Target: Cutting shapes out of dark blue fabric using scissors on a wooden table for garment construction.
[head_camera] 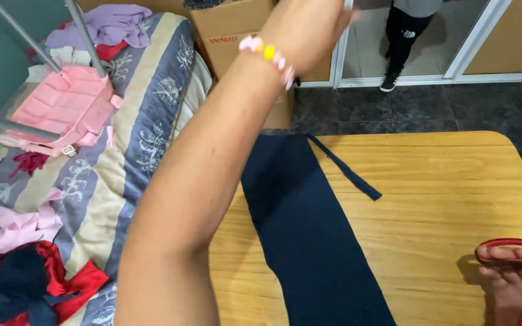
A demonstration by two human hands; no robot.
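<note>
Navy cloth (309, 235): long dark blue strip, flat and smooth, lying lengthwise on the wooden table (448, 199), along the table's left side, running from the far edge down toward the near edge and out of view at the bottom. Narrow navy strap (345, 169) comes off its far end and angles out right across the table top, flat, end cut square. Red-handled scissors (512, 252): only a red oval finger loop shows, at the table's near right corner, fingers through the loop, blades out of view.
</note>
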